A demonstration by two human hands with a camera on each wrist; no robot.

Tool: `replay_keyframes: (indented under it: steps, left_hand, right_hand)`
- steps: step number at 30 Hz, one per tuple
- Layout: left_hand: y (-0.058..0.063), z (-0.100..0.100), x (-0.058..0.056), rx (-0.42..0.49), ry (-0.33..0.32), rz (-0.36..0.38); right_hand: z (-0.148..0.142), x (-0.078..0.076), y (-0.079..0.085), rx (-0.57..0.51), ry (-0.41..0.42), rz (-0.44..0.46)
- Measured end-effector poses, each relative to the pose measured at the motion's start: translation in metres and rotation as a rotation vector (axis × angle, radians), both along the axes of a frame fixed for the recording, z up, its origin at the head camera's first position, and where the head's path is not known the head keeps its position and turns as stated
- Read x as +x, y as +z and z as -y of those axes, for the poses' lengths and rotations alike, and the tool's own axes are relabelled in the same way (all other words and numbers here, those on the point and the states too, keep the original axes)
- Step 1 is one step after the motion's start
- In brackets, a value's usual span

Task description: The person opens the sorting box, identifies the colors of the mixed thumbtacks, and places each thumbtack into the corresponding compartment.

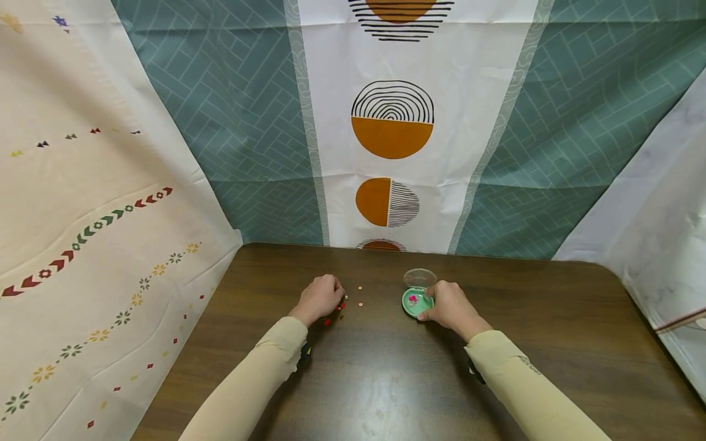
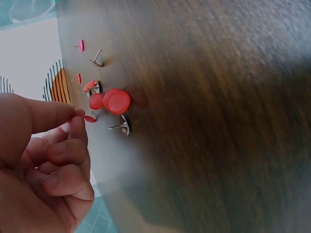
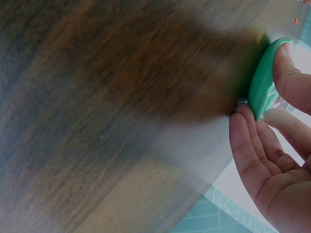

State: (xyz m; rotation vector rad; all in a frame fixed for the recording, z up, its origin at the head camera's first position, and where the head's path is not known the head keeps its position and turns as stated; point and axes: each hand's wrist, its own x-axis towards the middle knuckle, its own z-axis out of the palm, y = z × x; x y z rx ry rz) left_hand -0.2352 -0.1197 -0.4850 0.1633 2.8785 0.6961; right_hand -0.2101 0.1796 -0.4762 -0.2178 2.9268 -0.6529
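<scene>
In the head view my left hand (image 1: 321, 298) is low over a small group of thumbtacks on the table. Its thumb and index fingertips meet in a pinch in the left wrist view, right at a small red thumbtack (image 2: 90, 117). Beside them lie larger red thumbtacks (image 2: 119, 102) and a thumbtack (image 2: 124, 127) with its metal pin showing. My right hand (image 1: 453, 306) grips a small round green case (image 3: 263, 77) by its side, thumb on the rim. Inside are pink thumbtacks (image 1: 412, 299); the clear lid (image 1: 419, 277) stands open at the back.
Two small loose tacks (image 1: 361, 304) lie on the brown wooden table (image 1: 364, 380) between the hands. A patterned curtain (image 1: 248, 122) hangs behind the table's back edge, with light cloth (image 1: 99, 245) along the left side.
</scene>
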Motion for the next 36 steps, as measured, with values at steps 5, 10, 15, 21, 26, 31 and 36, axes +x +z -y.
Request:
replay_keyframes:
  steps: [5, 10, 15, 21, 26, 31, 36]
  left_hand:
    - [0.001, -0.003, 0.001, -0.010, -0.037, -0.043]
    - [0.000, -0.005, 0.001, -0.072, -0.057, -0.060]
    - [-0.001, -0.005, 0.001, -0.086, -0.051, -0.071]
    - [-0.001, -0.004, -0.002, -0.061, -0.031, -0.079]
    - [0.005, -0.006, -0.002, 0.002, -0.022, -0.089]
    - [0.010, -0.012, 0.000, 0.111, -0.039, -0.086]
    - [0.013, -0.022, 0.002, 0.174, -0.050, -0.077]
  right_hand:
    - [0.000, 0.000, 0.000, 0.001, 0.002, 0.002]
    - [0.000, -0.001, -0.001, 0.002, 0.007, -0.004]
    - [0.000, -0.001, -0.001, -0.003, 0.006, -0.006]
    - [0.000, -0.001, -0.001, -0.007, 0.007, -0.003]
    - [-0.001, -0.001, 0.000, -0.006, 0.006, -0.008]
    - [-0.001, 0.000, -0.001, -0.004, 0.002, -0.001]
    - [-0.001, 0.000, -0.001, -0.013, -0.001, -0.007]
